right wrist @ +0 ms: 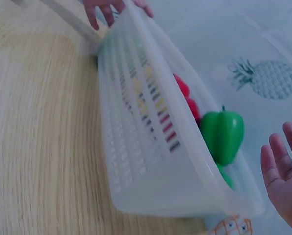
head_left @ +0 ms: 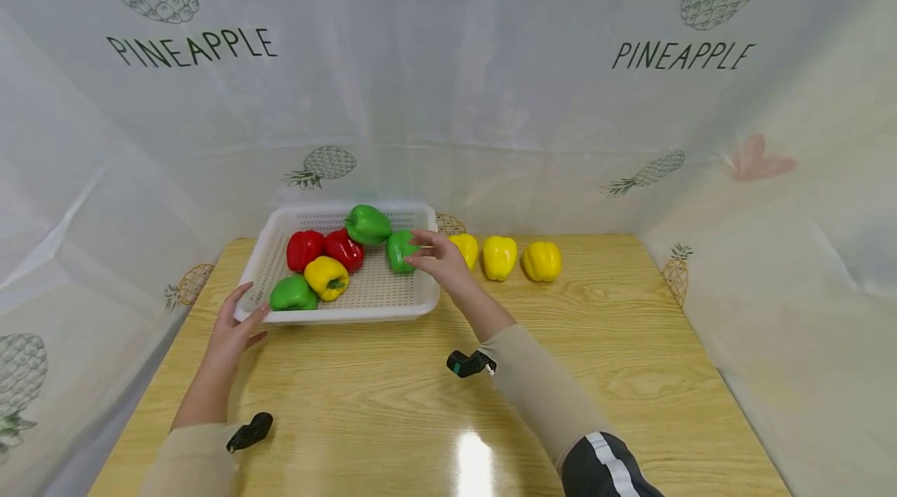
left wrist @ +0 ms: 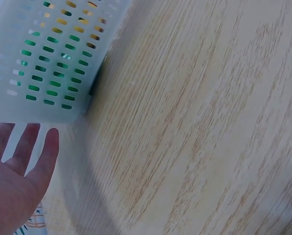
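A white perforated plastic basket (head_left: 378,302) stands at the back left of the wooden table. In it lie two red bell peppers (head_left: 305,250), a yellow pepper (head_left: 326,278) and several green peppers (head_left: 367,224). My left hand (head_left: 234,329) touches the basket's front left corner; its visible fingers look straight and spread in the left wrist view. Above the basket's right side is my right hand (head_left: 441,257), fingers extended close to the rightmost green pepper (head_left: 401,252). The right wrist view shows no pepper in the visible part of the right hand (right wrist: 285,181).
Three yellow peppers (head_left: 500,258) stand in a row right of the basket, the nearest partly hidden by my right hand. A pale curtain (head_left: 448,107) printed with pineapples rises behind the table (head_left: 392,403) and at both sides.
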A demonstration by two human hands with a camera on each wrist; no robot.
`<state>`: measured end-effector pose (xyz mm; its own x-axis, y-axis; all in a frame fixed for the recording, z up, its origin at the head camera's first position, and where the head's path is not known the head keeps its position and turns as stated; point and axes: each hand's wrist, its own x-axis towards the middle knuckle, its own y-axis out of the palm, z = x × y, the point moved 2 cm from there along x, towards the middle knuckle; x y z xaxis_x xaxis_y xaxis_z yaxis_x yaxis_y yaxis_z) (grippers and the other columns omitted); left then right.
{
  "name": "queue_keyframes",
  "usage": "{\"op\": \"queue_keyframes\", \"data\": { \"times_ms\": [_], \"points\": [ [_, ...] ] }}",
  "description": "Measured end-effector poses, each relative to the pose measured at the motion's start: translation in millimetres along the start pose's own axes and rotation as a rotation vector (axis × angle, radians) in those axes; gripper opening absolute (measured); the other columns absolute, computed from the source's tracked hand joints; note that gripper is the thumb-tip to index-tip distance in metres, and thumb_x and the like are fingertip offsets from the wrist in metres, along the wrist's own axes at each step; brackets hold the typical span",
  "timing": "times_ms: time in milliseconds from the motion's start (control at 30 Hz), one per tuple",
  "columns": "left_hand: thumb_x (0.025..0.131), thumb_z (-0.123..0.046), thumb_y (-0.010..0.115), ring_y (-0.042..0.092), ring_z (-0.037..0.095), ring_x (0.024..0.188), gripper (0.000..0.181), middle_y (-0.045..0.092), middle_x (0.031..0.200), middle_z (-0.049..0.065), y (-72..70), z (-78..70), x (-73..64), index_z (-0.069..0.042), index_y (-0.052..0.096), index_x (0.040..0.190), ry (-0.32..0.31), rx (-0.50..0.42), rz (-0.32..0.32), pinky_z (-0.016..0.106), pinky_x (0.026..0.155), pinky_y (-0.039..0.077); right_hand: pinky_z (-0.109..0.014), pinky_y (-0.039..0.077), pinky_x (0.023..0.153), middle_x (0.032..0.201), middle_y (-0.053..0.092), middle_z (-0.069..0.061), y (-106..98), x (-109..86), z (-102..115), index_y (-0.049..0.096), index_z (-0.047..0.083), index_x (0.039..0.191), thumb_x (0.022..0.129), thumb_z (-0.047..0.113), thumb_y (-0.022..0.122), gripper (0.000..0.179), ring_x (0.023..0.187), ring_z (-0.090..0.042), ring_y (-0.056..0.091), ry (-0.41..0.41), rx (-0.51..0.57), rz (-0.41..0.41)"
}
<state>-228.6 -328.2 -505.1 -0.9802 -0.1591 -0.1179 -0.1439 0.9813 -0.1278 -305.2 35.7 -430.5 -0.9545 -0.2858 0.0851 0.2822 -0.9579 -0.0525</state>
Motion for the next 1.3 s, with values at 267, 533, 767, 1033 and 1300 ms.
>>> {"op": "queue_keyframes", "data": {
  "times_ms": [267,533,767,1033,1300],
  "points": [
    [0.089,-0.029,0.056,0.049,-0.002,0.092,0.064,0.012,0.141,0.024,0.4,1.7,0.8,-0.031,0.02,0.142,0.025,-0.012,0.03,0.037,0.078,0.048,-0.029,0.049,0.076,0.115,0.055,-0.007,27,12.5,-10,0.052,0.015,0.125,0.078,0.011,0.071,0.051,0.097,-0.023,0.054,-0.011,-0.011,0.049],
    [0.089,-0.029,0.056,0.05,0.0,0.092,0.058,0.019,0.138,0.022,0.3,-0.3,-0.6,-0.032,0.025,0.139,0.027,0.001,0.016,0.035,0.076,0.05,-0.031,0.047,0.079,0.116,0.055,-0.004,49,21.1,-11,0.053,0.016,0.124,0.076,0.015,0.073,0.052,0.106,-0.031,0.049,0.065,-0.041,0.089],
    [0.089,-0.03,0.056,0.05,0.0,0.091,0.058,0.015,0.138,0.025,0.2,1.9,-0.1,-0.027,0.026,0.138,0.041,-0.017,0.037,0.038,0.077,0.049,-0.027,0.049,0.074,0.11,0.058,0.001,68,32.0,-20,0.056,0.018,0.121,0.072,0.015,0.076,0.054,0.092,-0.015,0.056,0.147,-0.057,0.111],
    [0.086,-0.034,0.06,0.05,0.006,0.097,0.059,0.021,0.137,0.015,-20.4,64.5,40.6,-0.037,0.029,0.136,0.049,-0.041,-0.011,0.028,0.068,0.051,-0.026,0.048,0.073,0.112,0.057,-0.012,85,48.2,-36,0.056,0.009,0.121,0.07,0.011,0.078,0.056,0.086,-0.012,0.057,0.147,-0.083,0.139],
    [0.084,-0.037,0.061,0.05,0.007,0.097,0.062,0.021,0.137,0.011,-20.5,65.7,41.5,-0.038,0.028,0.136,0.03,-0.048,-0.019,0.027,0.068,0.051,-0.023,0.046,0.074,0.111,0.058,-0.006,100,59.0,-34,0.056,0.014,0.121,0.07,0.015,0.078,0.056,0.09,-0.01,0.053,0.19,-0.204,0.185]
  ]
}}
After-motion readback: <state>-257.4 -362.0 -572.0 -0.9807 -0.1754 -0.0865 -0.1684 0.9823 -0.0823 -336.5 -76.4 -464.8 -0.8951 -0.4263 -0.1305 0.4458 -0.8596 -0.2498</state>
